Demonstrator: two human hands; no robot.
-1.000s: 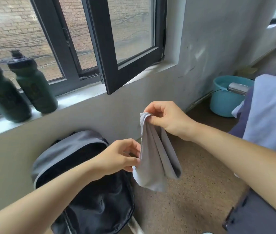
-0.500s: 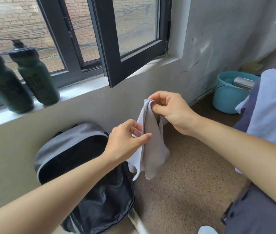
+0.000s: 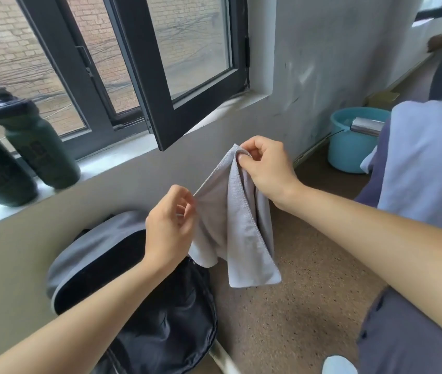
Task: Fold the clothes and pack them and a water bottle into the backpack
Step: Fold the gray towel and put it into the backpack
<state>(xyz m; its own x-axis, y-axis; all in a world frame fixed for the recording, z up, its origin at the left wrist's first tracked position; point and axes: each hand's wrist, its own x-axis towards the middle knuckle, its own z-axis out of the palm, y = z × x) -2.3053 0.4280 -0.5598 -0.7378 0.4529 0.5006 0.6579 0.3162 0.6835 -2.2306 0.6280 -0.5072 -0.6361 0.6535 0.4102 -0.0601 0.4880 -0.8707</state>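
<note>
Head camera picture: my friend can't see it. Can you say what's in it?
Two hands hold up a grey cloth: the right hand pinches its top corner and the left hand pinches an edge lower down. Below them sits a black and grey backpack, and two dark green bottles stand on the windowsill.

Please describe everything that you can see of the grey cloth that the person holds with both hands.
The grey cloth is light grey, seemingly soft microfibre, with a stitched hem. It hangs in the air in loose doubled folds. The right hand pinches its top corner; the left hand pinches the edge lower down, so the hem between them is taut. Its lower ends hang free in front of the backpack.
</note>
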